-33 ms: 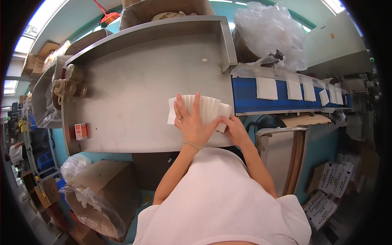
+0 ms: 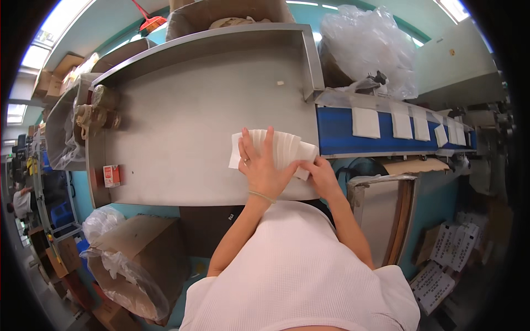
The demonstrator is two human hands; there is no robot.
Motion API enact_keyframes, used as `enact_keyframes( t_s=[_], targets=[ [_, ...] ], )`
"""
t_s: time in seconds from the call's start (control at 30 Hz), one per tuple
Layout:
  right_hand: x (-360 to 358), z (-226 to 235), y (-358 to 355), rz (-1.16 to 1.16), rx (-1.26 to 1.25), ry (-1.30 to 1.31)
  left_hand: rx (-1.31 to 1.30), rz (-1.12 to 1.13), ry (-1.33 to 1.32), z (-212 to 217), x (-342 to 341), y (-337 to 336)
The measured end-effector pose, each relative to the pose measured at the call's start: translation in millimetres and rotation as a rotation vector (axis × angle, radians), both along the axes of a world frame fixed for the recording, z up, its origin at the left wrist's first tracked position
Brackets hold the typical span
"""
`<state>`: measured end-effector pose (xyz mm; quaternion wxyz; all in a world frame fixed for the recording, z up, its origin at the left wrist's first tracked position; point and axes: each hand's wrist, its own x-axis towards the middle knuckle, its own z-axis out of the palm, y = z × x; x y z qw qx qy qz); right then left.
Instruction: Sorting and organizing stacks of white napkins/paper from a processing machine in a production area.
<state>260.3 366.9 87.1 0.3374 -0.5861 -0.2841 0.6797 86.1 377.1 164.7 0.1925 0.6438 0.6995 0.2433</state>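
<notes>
A fanned row of folded white napkins (image 2: 287, 146) lies near the front right edge of the metal table (image 2: 182, 132). My left hand (image 2: 261, 168) rests flat across this row, fingers spread, with a ring and a wristband on it. At the row's right end, my right hand (image 2: 324, 177) pinches the corner of the last napkin between thumb and fingers. The tips of both thumbs come close together there. Part of the row is hidden under my left hand.
To the right runs a blue conveyor belt (image 2: 334, 132) carrying several white napkins. A small red-and-white box (image 2: 112, 176) and a roll of twine (image 2: 91, 117) sit on the table's left. Raised metal walls edge the table. Below left stands a cardboard box (image 2: 132, 243) with a plastic liner.
The view has shifted very slightly. Both hands stay in place on the napkins.
</notes>
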Motion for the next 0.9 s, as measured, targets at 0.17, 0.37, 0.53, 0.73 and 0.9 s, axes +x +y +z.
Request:
enact_keyframes(
  t_s=[0.17, 0.37, 0.53, 0.73, 0.9],
  targets=[
    [9.5, 8.7, 12.0, -0.395, -0.062, 0.213, 0.116, 0.03, -0.029, -9.6, -9.9, -6.1],
    [-9.3, 18.8, 4.3, -0.142, 0.103, 0.007, -0.013, 0.025, -0.113, -16.9, 22.7, -14.3],
    [-4.6, 19.3, -1.7, -0.026, -0.12, 0.374, -0.078, 0.061, -0.059, -7.2, 7.3, -13.5],
    [9.8, 10.1, 5.5, 0.047, -0.042, 0.3, -0.099, 0.033, -0.064, -9.1, 8.4, -7.1],
    [10.5, 10.5, 3.2, -0.003, -0.12, 0.305, -0.146, 0.014, -0.071, -0.2, 5.5, -5.1]
  ],
)
